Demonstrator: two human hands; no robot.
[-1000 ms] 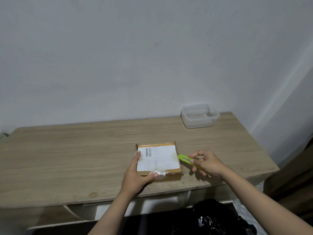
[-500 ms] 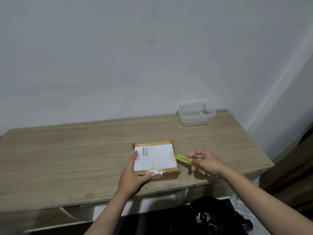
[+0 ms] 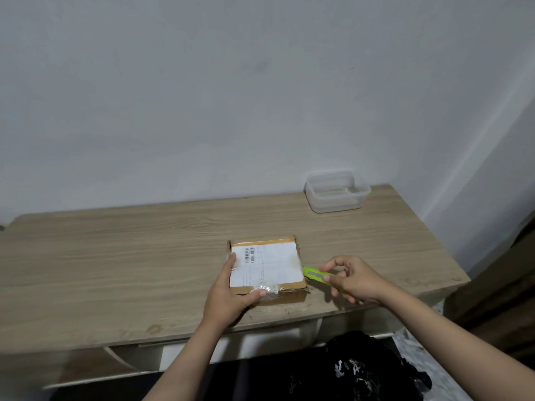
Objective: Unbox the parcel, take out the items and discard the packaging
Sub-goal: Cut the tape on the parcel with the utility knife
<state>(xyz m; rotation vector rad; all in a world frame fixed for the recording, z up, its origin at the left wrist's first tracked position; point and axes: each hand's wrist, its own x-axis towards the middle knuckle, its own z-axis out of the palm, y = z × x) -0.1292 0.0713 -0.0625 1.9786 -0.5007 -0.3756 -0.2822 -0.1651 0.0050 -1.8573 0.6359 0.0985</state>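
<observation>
Parcel: small cardboard box (image 3: 267, 269) lying flat near the front edge of the wooden desk (image 3: 115, 270); white shipping label (image 3: 266, 264) with barcode facing up; clear tape across the near edge; flaps down, apparently not yet opened.
Left hand: left hand (image 3: 228, 296) clamped on the box's near-left corner; thumb pressing the taped near edge, index finger laid along the left side; steadying, not lifting.
Right hand: right hand (image 3: 351, 277) closed around a green utility knife (image 3: 315, 274); knife tip touching or just beside the box's right edge; blade extension too small to tell.
Done so far: parcel placed and braced; cutter in hand and brought to the seam; no cut visible in the tape.
Left to do: slitting the tape; opening the flaps; taking out the contents; discarding the cardboard; by this judgement, barely begun.
Nearby: clear plastic container (image 3: 337, 191) at the desk's far right corner, well apart from the box, apparently empty; possibly meant for the items, though uncertain.
Risk: left thumb lying close to the taped edge; best kept off the cutting line.
</observation>
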